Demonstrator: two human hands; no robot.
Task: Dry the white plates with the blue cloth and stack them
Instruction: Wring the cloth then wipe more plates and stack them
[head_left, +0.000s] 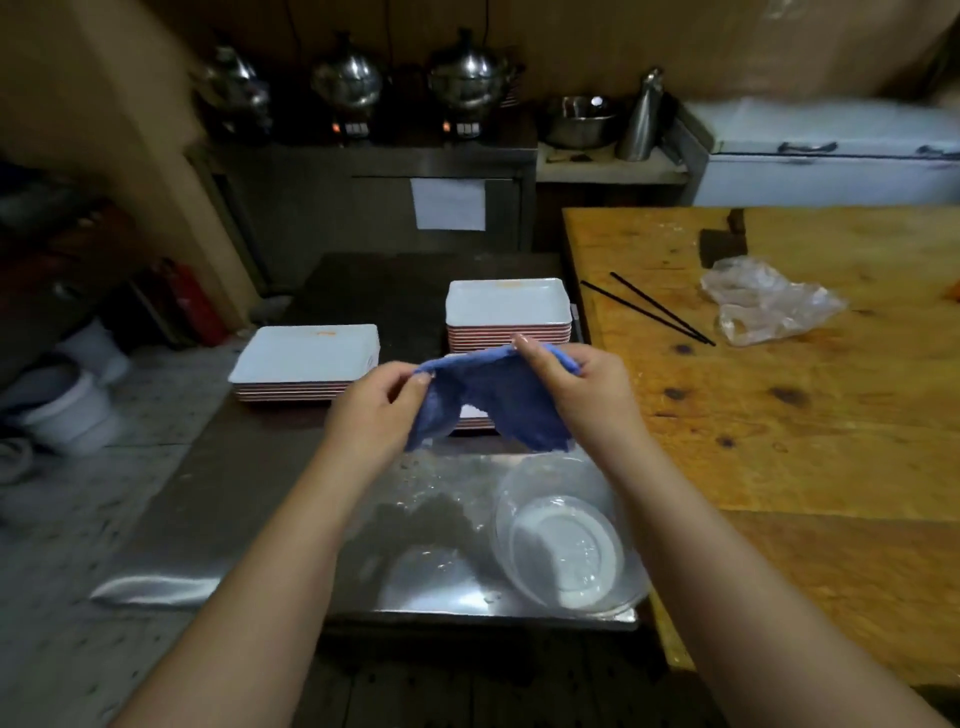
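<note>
Both hands hold the blue cloth (493, 400) up above the steel table (249, 499). My left hand (379, 410) pinches its left top corner, and my right hand (576, 384) pinches the right top edge, so the cloth hangs spread between them. A stack of white rectangular plates (306, 358) sits on the table to the left. A taller stack of white plates (506, 309) stands behind the cloth on the right. Another white plate edge (475, 415) shows under the cloth, mostly hidden.
A clear bowl of water (566, 535) sits on the steel table's near right corner. The wooden table (779, 415) on the right carries black chopsticks (654, 309), a crumpled plastic bag (769, 301) and a cleaver (722, 244). White buckets (78, 410) stand on the floor at left.
</note>
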